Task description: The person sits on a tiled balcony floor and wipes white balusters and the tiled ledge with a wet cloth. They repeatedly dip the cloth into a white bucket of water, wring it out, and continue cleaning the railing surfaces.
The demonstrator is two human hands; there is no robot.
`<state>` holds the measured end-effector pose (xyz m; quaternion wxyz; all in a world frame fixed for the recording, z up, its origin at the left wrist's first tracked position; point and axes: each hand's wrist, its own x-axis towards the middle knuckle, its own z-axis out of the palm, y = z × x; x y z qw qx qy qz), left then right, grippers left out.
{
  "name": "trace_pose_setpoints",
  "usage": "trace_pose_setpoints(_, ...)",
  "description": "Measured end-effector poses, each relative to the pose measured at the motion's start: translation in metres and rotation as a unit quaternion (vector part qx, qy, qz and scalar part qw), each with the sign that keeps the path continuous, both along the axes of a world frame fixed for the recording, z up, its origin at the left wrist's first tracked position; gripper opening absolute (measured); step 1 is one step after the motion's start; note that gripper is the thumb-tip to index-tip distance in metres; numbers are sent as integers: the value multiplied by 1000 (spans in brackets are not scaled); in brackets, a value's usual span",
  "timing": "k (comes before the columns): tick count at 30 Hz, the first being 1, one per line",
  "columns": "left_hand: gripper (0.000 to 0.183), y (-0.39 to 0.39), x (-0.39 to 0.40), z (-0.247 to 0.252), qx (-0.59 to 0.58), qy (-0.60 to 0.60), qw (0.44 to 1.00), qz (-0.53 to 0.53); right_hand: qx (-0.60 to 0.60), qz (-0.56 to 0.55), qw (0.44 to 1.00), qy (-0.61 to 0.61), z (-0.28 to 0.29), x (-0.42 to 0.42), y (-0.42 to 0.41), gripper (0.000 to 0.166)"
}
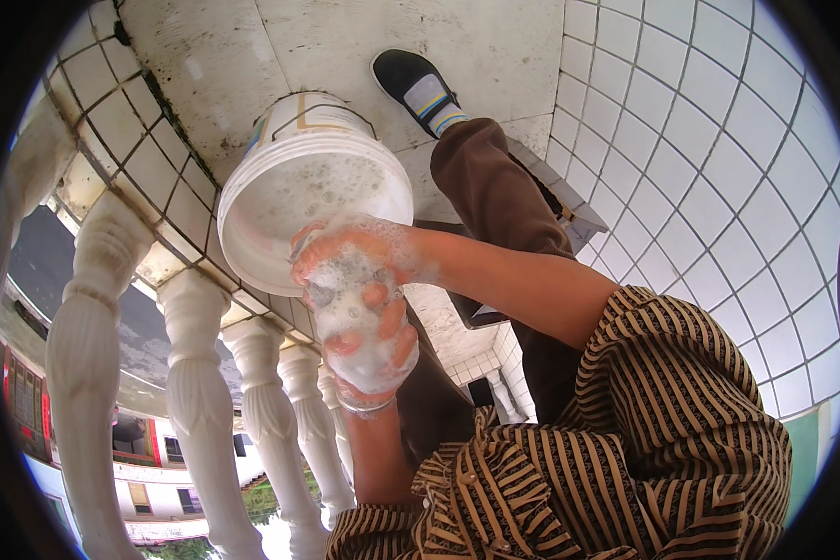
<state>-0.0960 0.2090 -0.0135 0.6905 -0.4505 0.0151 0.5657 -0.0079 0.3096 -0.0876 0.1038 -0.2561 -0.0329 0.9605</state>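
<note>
Thick white suds (353,325) cover both of my hands, which are pressed together at the near rim of a white plastic bucket (241,210). Foamy, bubbly water (322,182) shows inside the bucket. My right hand (339,245) reaches in from the right and lies over the top of the lather. Below it, my left hand (381,343) has its fingers curled up into the foam. A thin bracelet (367,404) circles the left wrist. Whether something is held between the palms is hidden by the suds.
White balusters (199,378) and a low tiled ledge (161,147) run along the left, with buildings beyond. A white-tiled wall (686,140) stands at right. My shoe (409,87) rests on the stained floor (490,49) behind the bucket. Its wire handle (301,112) hangs down.
</note>
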Motion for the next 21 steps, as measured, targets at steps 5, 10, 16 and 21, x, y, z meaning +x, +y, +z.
trace_pose_setpoints(5, 41, 22, 4, 36, -338, 168, 899, -222, -68, 195, 973, -106, -3, -6, 6, 17)
trace_pose_setpoints(10, 35, -27, 10, -6, -176, 220, 925, -256, 397, 153, 899, -103, -33, -10, -27, 11)
trace_pose_setpoints(16, 41, -11, 34, -21, -280, 430, 763, -394, 739, 450, 474, -163, -14, -27, -8, 12)
trace_pose_setpoints(21, 41, -37, 39, -55, -254, 499, 731, -389, 628, 428, 600, -250, -28, -36, -14, 6)
